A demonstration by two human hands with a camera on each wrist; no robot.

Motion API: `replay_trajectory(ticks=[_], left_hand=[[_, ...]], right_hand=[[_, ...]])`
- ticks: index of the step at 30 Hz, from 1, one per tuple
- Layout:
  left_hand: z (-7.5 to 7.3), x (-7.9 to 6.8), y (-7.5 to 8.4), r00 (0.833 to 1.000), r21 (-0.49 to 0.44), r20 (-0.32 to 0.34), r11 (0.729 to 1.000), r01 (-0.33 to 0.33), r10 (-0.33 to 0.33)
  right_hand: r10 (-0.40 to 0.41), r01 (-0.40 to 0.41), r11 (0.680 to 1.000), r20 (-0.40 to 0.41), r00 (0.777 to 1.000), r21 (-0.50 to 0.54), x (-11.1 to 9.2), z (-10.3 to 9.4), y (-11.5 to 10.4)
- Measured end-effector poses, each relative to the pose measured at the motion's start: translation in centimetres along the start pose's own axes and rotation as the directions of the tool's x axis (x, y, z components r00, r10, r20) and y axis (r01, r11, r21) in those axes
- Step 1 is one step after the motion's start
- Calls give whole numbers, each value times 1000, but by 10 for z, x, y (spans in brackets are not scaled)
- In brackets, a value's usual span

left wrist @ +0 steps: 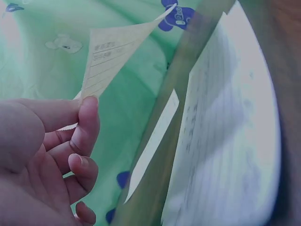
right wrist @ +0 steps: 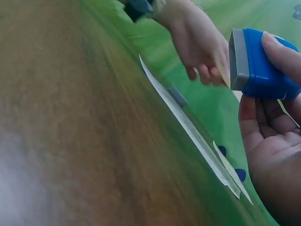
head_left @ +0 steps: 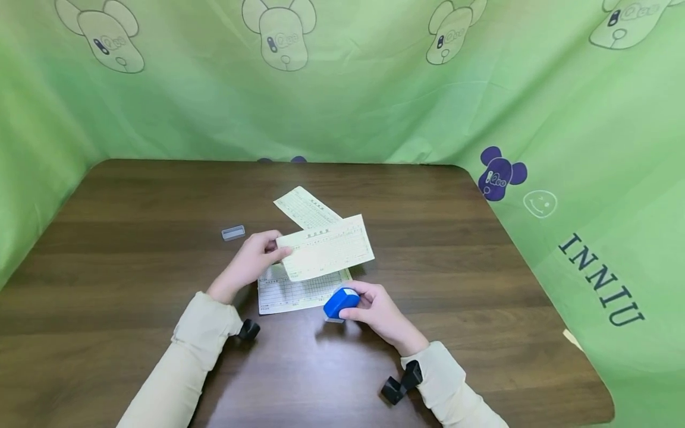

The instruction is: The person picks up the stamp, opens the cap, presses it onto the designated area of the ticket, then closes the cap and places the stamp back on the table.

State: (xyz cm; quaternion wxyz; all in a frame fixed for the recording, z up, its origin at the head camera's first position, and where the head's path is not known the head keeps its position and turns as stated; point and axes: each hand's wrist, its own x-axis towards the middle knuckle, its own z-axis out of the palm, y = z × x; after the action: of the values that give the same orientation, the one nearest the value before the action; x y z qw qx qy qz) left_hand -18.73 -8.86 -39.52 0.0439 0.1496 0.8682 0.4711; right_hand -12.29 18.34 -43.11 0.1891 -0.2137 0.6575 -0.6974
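My left hand [head_left: 253, 260] pinches a printed paper slip [head_left: 327, 248] by its left end between thumb and fingers. In the left wrist view the raised slip [left wrist: 110, 56] curls away from the thumb. Below it on the table lies another printed form [head_left: 299, 296], partly covered by the held slip in the head view. My right hand [head_left: 381, 312] grips a blue stamp [head_left: 341, 302] near that form's lower right corner. The right wrist view shows the stamp's grey base [right wrist: 239, 60] uncovered, held above the tabletop.
A further printed slip [head_left: 304, 205] lies at an angle behind the held one. Left of the papers sits a small clear cap [head_left: 233, 233]. The brown wooden table [head_left: 160, 196] meets a green curtain [head_left: 353, 113] at its back and sides.
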Motion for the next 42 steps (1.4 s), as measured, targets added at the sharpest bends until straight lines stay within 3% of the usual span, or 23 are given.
replay_trajectory(ticks=[7,13,25,42], left_hand=[[18,35,8,998,-60,37,997,47,-45],[33,53,11,996,-56,67,997,56,-52],[58,71,17,995,-54,93,997,50,-45],[84,84,23,993,137,104,990,43,-58]], right_hand=[[-21,23,999,34,999,-41,1,-1,0],[-30,31,999,60,998,-15,1,0,-1],[-45,47,999,64,997,-25,-2,-1,-3],[-77,76,997,76,994,19,-5,-2,-4]])
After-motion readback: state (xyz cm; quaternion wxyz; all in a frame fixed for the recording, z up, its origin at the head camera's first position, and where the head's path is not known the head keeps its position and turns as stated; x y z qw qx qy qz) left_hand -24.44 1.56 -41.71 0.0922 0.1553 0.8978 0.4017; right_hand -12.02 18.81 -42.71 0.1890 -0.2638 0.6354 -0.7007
